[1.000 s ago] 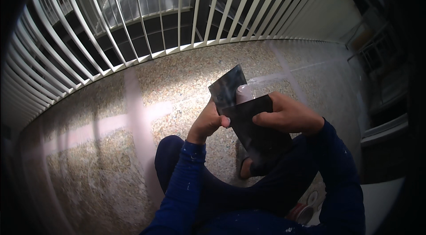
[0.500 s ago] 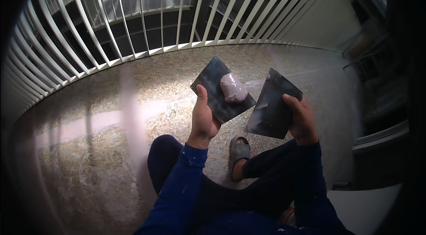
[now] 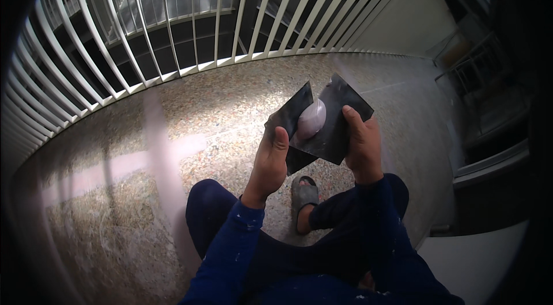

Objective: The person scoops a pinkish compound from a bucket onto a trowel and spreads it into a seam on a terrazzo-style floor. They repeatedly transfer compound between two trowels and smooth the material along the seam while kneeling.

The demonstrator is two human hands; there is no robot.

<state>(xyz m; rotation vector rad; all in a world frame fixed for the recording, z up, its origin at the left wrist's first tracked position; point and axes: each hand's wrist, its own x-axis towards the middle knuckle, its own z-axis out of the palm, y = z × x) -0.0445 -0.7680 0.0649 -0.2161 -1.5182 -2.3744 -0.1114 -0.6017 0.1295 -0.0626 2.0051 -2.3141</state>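
Observation:
My left hand (image 3: pixel 269 165) grips a dark, thin spreader plate (image 3: pixel 295 105), thumb on its face and the other fingers hidden behind. A second, similar spreader plate (image 3: pixel 337 142) is pinched in my right hand (image 3: pixel 364 152), thumb on top. Between the two plates sits a smooth, glossy lump of pale pink putty (image 3: pixel 313 119). The plates are tilted toward one another, and the right one overlaps part of the left one. How much putty sticks to each plate I cannot tell.
Pink putty bands (image 3: pixel 164 175) cross the speckled floor (image 3: pixel 230 97). A white railing (image 3: pixel 196 45) curves along the far edge. My sandalled foot (image 3: pixel 305 195) rests below the hands. A pale flat surface (image 3: pixel 472 262) lies at the lower right, and dark frames (image 3: pixel 489 80) stand at the right.
The plates, apart before, have come together and overlap. My right hand has moved left and up, and the left plate has turned more edge-on. The putty now lies between both.

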